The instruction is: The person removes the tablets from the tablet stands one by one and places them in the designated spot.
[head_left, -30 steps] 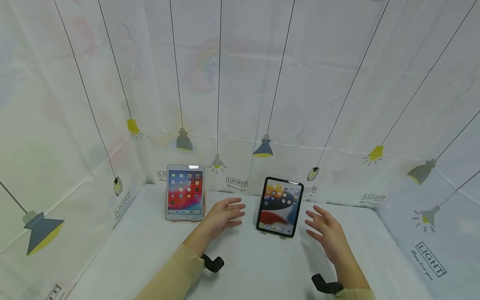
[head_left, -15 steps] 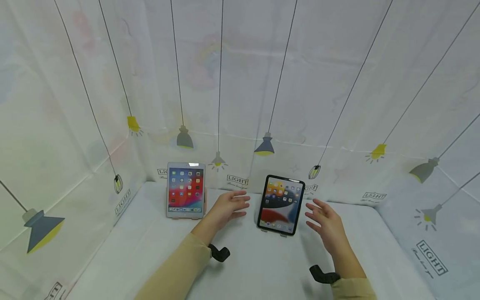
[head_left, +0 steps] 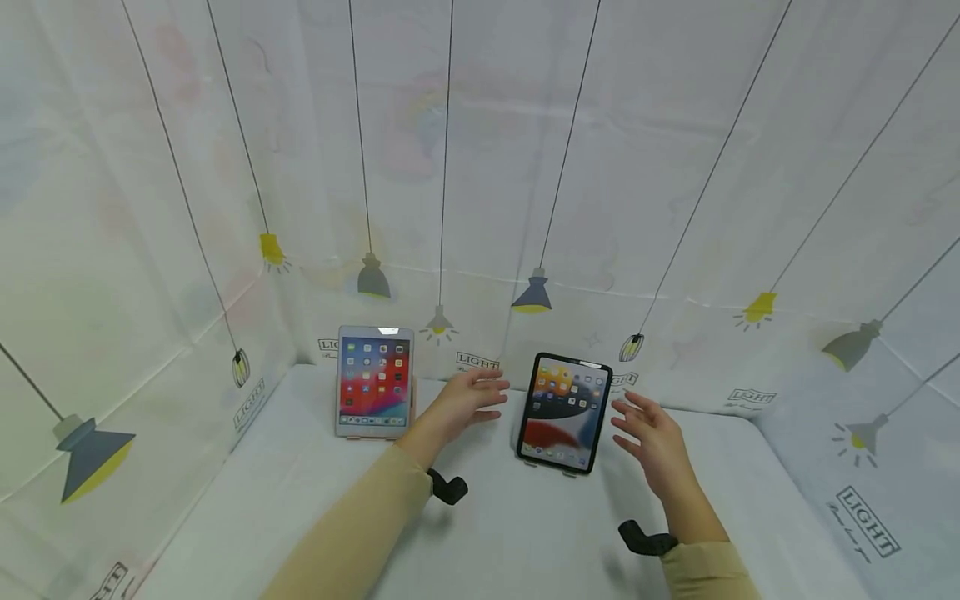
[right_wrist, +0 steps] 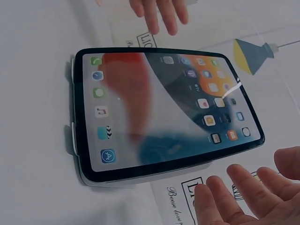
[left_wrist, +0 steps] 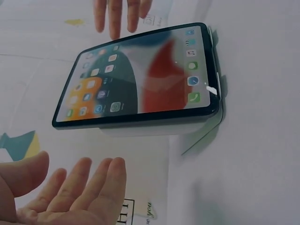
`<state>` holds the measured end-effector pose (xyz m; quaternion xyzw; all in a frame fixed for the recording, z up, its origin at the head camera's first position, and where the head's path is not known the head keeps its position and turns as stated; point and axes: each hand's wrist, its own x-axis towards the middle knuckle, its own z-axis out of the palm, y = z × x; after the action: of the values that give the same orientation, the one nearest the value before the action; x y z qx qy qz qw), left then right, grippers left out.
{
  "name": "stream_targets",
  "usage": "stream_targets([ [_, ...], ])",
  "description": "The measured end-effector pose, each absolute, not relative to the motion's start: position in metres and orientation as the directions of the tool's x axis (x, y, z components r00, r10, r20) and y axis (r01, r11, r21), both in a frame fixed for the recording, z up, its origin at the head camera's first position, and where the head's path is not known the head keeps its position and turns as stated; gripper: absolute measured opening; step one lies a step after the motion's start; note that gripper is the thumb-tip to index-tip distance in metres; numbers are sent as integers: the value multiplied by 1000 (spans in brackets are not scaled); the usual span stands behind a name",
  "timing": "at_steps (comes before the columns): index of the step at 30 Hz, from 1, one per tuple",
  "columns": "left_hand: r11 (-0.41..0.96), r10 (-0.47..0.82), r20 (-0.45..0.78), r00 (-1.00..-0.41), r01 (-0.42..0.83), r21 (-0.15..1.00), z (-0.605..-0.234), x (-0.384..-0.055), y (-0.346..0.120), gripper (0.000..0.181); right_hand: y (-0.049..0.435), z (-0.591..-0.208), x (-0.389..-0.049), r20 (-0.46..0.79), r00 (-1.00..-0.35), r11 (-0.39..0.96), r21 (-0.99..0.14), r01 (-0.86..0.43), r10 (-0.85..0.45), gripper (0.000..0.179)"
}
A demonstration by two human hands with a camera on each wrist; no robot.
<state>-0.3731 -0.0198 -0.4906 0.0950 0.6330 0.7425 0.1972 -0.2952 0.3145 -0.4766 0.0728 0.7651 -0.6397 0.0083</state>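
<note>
Fingers [left_wrist: 115,183], left hand [head_left: 457,405] and right hand [head_left: 660,457]: are holding nothing, loosely spread | black tablet [head_left: 564,414]: is leaning between, at left hand's 3 o'clock | likely stiff, slick, fragile; long edges [left_wrist: 140,118] suiting grip | white tablet [head_left: 375,381]: is leaning beyond, toward 9 o'clock

A cloth-walled booth [head_left: 652,125] around a white tabletop [head_left: 525,533]
Creased cloth [head_left: 510,167] printed with lamps [head_left: 532,293] and LIGHT lettering [head_left: 868,521] stands behind and at both sides; the wider setting is hard to tell.

Soft, even light filled the head view as glare [head_left: 596,365] struck the black-rimmed tablet [head_left: 564,414] at one o'clock; both wrist views were dim.
</note>
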Motion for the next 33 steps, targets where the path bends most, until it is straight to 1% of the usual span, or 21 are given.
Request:
stream_targets([
  [5,-90,424,-120,-898,-174,981,-485,-377,-17,50,314,-478,-300,-108,-988,170,-977,126,110,56],
  [17,-36,461,-96,-882,-126,991,-474,-388,-9,49,315,-480,-311,-128,-988,152,-978,141,91,56],
  [26,-17,451,-81,-889,-100,995,-469,-394,1,48,314,-474,-315,-114,-990,115,-986,122,81,56],
  [33,14,426,-88,-900,-91,996,-466,-397,11,49,313,-475,-318,-87,-993,117,-988,96,80,56],
])
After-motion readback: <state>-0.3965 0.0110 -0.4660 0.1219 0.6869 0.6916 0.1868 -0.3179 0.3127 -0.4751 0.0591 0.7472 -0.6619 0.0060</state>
